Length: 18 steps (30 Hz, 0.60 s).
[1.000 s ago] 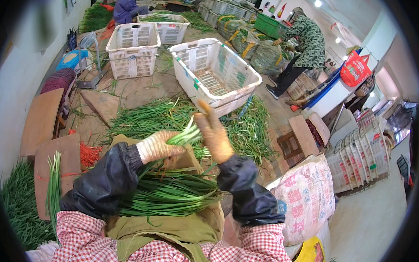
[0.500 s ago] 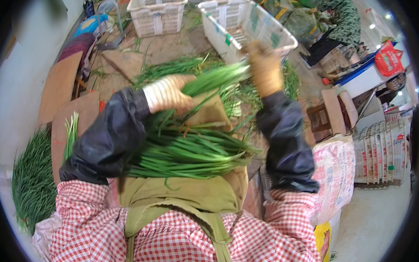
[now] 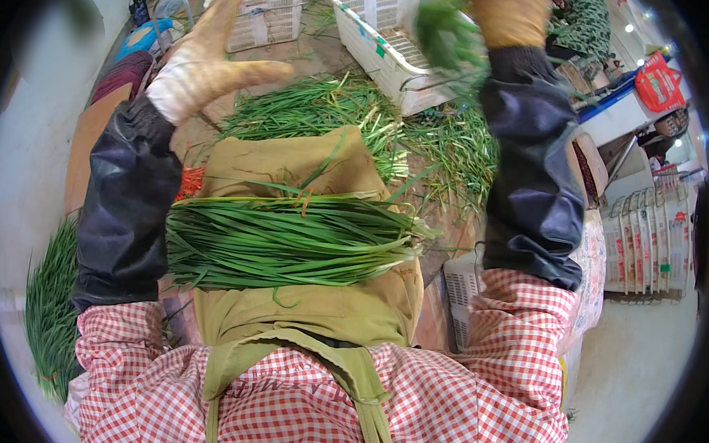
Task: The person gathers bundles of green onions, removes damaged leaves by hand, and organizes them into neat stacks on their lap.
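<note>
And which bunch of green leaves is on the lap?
The long bunch lying crosswise, pale ends toward the right. The heaps ahead and left heap lie off the lap, and the blurred greens are by the right hand.

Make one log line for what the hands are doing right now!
left hand: open, empty | right hand: beside blurred greens, grip unclear | middle: long leaves on cloth

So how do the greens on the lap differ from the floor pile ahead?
The lap greens lie mostly parallel, while the floor pile is tangled, pointing several ways. The lap greens rest on olive cloth; the floor pile spreads near a white crate. Both are long, thin and green, with some pale ends.
</note>
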Tool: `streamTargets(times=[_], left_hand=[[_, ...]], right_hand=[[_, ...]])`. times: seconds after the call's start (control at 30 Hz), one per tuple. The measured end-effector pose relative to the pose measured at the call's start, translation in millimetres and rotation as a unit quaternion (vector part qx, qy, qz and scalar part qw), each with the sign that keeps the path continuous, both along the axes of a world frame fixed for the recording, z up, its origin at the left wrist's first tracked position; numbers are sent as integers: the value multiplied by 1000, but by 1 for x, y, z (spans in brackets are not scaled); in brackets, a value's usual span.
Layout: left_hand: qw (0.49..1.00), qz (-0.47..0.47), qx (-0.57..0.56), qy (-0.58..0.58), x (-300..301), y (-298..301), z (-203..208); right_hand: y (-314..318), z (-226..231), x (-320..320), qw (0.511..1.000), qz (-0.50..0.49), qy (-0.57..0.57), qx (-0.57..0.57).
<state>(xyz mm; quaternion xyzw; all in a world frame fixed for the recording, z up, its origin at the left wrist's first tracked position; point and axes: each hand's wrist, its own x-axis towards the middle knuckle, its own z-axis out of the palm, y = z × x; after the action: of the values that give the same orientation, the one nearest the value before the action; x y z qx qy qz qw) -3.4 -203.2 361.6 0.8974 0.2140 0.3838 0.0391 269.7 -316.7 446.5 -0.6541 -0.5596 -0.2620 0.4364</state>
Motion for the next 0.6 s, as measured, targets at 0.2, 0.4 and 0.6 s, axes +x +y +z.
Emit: streamTargets(times=[0.2, 0.4, 0.6], left_hand=[[989, -55, -89, -102, 35, -34, 20], [982, 39, -124, 140, -2, -50, -26], [909, -52, -375, 172, -17, -114, -106]], right_hand=[[4, 9, -76, 923, 336, 181, 36], [-104, -149, 34, 887, 138, -106, -427], [-160, -216, -7, 743, 131, 419, -505]])
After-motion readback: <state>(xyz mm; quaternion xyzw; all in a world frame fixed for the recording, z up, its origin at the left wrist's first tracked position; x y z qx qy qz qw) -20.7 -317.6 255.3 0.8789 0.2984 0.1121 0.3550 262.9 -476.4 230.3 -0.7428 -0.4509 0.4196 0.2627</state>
